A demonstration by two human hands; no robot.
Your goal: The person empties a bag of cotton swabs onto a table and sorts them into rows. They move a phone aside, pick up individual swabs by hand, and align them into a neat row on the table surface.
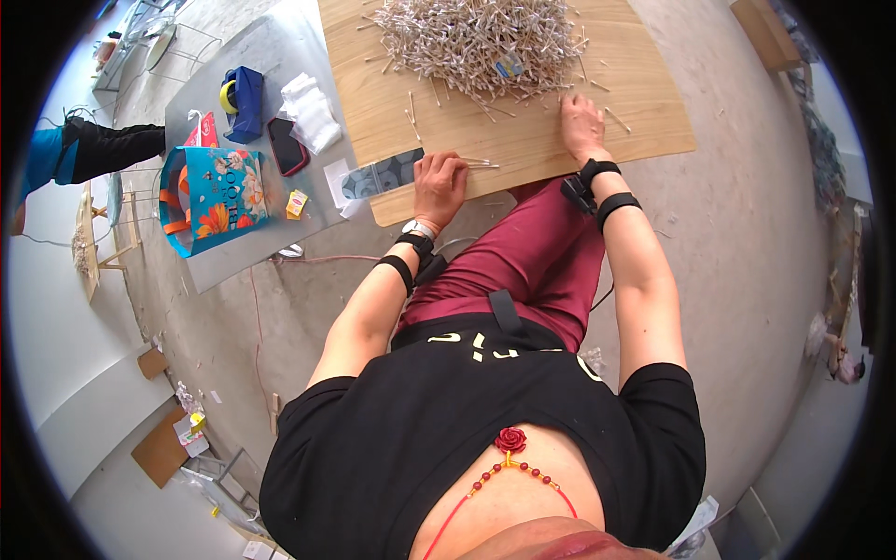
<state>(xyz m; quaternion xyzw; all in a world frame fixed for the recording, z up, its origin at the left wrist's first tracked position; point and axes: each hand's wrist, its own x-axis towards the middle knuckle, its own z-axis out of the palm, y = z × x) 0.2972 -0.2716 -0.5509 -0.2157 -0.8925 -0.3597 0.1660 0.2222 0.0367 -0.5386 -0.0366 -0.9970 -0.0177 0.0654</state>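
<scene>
A large heap of cotton swabs [476, 42] covers the far part of the wooden board [523, 140], with a few loose swabs around it. My left hand [439, 191] rests at the board's near left edge, its fingers curled. Cotton swabs [480, 163] stick out to the right from these fingers. Beside that hand lies a grey patterned flat strip [385, 175], partly under it. At the heap's near right edge, my right hand [583, 128] bends its fingers down to the board. Its fingertips are partly hidden, so anything between them cannot be made out.
Left of the board, a grey table [327, 207] holds a blue tape dispenser [245, 105], a phone [287, 147], white plastic wrap [311, 114], a small yellow box [297, 204] and a floral blue bag [222, 201]. Another person's dark sleeve [117, 152] shows at far left.
</scene>
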